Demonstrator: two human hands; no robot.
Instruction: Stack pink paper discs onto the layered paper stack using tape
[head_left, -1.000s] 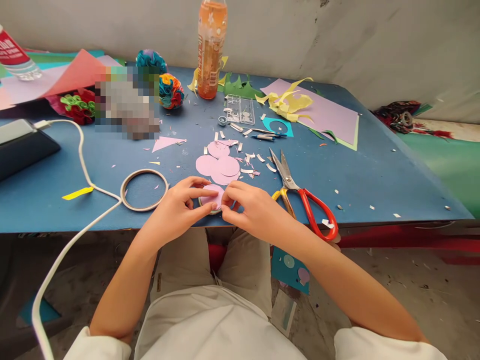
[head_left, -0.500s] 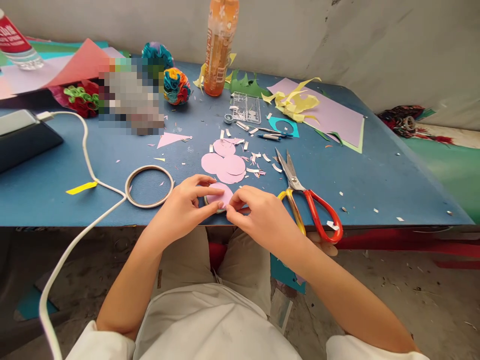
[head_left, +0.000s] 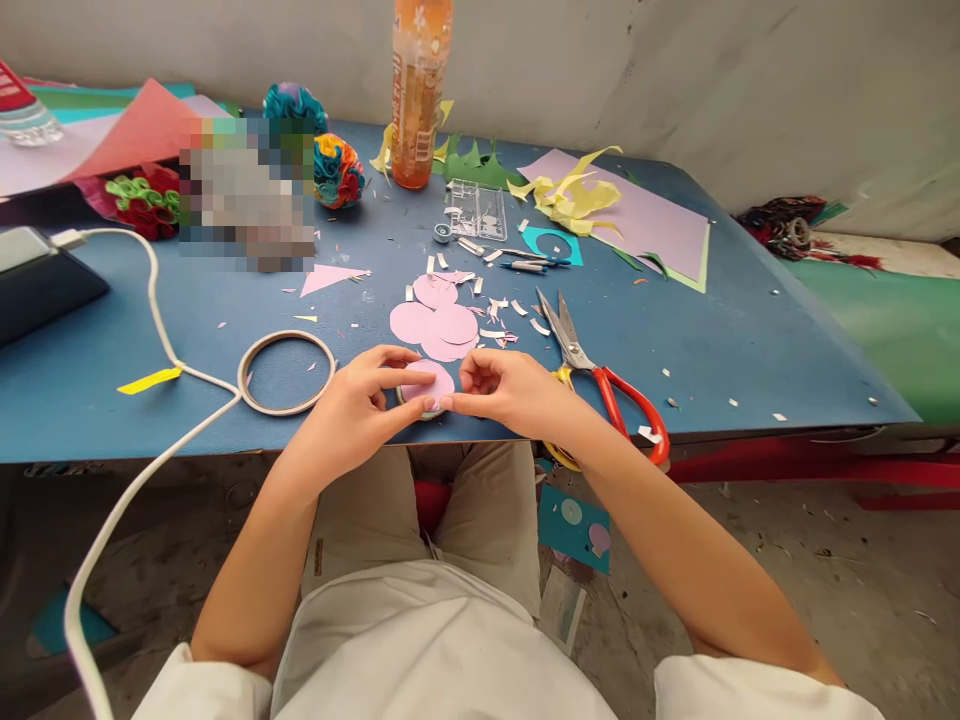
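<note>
A pink paper circle (head_left: 427, 383) lies on a small round tape roll at the near edge of the blue table (head_left: 750, 330). My left hand (head_left: 360, 400) grips the roll and presses the circle from the left with thumb and forefinger. My right hand (head_left: 510, 390) pinches the circle's right edge with its fingertips. Three more pink circles (head_left: 435, 322) overlap on the table just beyond my hands.
Red-handled scissors (head_left: 600, 375) lie right of my right hand. A large tape ring (head_left: 287, 372) and a white cable (head_left: 161, 330) sit to the left. Farther back are an orange bottle (head_left: 416, 90), paper flower balls (head_left: 337, 170), a clear plastic case (head_left: 480, 208), pink paper sheet (head_left: 645, 220) and scraps.
My right hand's fingers have shifted slightly along the pink circle's right edge. The view has moved a little; both hands stay on the circle and roll.
</note>
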